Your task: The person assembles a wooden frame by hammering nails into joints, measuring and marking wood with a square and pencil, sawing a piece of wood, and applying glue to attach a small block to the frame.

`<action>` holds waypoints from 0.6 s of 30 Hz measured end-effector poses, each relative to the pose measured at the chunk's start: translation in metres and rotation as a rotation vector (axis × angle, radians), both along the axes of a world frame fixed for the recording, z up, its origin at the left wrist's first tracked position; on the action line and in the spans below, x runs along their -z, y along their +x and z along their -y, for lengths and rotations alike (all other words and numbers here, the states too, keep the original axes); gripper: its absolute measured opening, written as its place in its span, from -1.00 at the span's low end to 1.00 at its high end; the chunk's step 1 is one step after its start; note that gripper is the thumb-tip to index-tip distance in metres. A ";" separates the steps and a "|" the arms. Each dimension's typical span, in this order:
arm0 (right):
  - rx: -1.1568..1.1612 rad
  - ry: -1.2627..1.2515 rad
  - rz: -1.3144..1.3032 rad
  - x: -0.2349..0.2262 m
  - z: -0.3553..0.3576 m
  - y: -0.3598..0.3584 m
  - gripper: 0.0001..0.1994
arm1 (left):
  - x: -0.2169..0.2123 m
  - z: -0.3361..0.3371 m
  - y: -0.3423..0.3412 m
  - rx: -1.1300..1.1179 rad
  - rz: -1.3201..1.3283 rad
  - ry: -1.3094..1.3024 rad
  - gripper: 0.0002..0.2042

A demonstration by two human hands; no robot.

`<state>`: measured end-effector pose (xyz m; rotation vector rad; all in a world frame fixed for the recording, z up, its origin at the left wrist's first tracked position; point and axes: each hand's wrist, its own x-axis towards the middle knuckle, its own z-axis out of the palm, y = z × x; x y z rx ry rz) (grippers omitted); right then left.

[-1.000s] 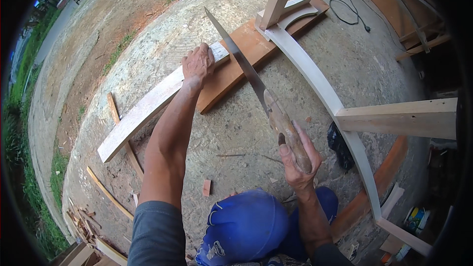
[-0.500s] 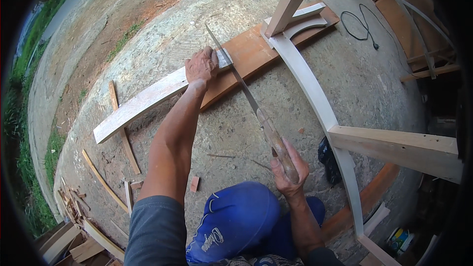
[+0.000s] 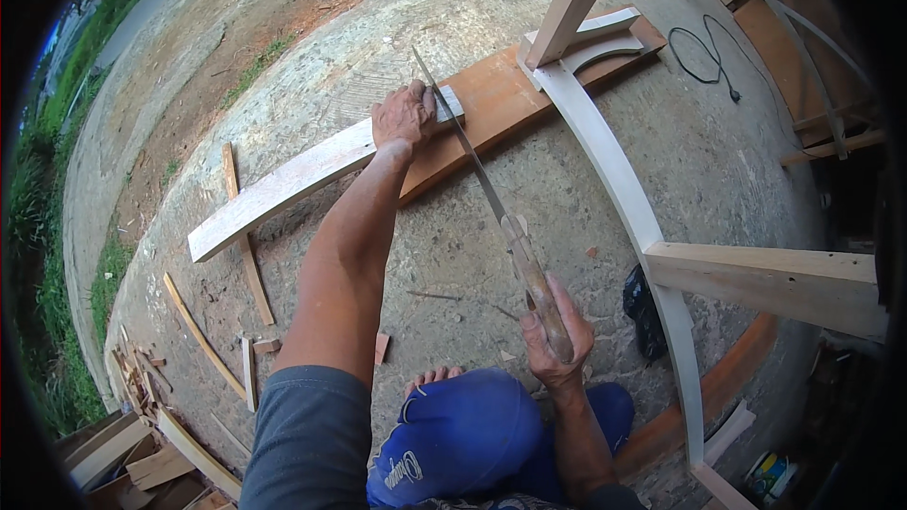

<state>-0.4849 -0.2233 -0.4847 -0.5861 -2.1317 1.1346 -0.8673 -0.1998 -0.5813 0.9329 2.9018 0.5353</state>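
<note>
A long, slightly curved pale wooden beam (image 3: 302, 175) lies with its far right end on a brown board (image 3: 505, 99). My left hand (image 3: 404, 118) is closed over the beam near that end, fingers wrapped round its top. My right hand (image 3: 559, 335) grips the worn wooden handle of a handsaw (image 3: 480, 172). The blade runs up and leftward across the beam, just right of my left fingers, its tip past the far edge. How deep the teeth sit in the wood, I cannot tell.
A pale wooden frame (image 3: 605, 165) with a curved rail and posts stands on the right, partly over the board. Thin wood strips (image 3: 248, 269) and a scrap pile (image 3: 156, 458) lie left. A black cable (image 3: 704, 52) and a black plastic bag (image 3: 644, 316) rest on the concrete.
The saw has been drawn slightly back toward me across the beam. My left hand keeps its hold in the same place. The whole view has shifted a little, and toes now show beside my knee.
</note>
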 end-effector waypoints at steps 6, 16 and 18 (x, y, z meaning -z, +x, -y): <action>0.015 -0.027 0.006 -0.002 0.002 0.004 -0.45 | 0.002 -0.001 -0.001 -0.006 0.024 0.006 -0.66; 0.015 -0.052 -0.009 0.003 0.000 0.007 -0.46 | 0.004 -0.001 -0.001 0.005 -0.001 0.019 -0.67; 0.015 -0.066 0.002 0.003 -0.001 0.007 -0.46 | 0.004 -0.001 -0.002 0.005 -0.003 0.020 -0.67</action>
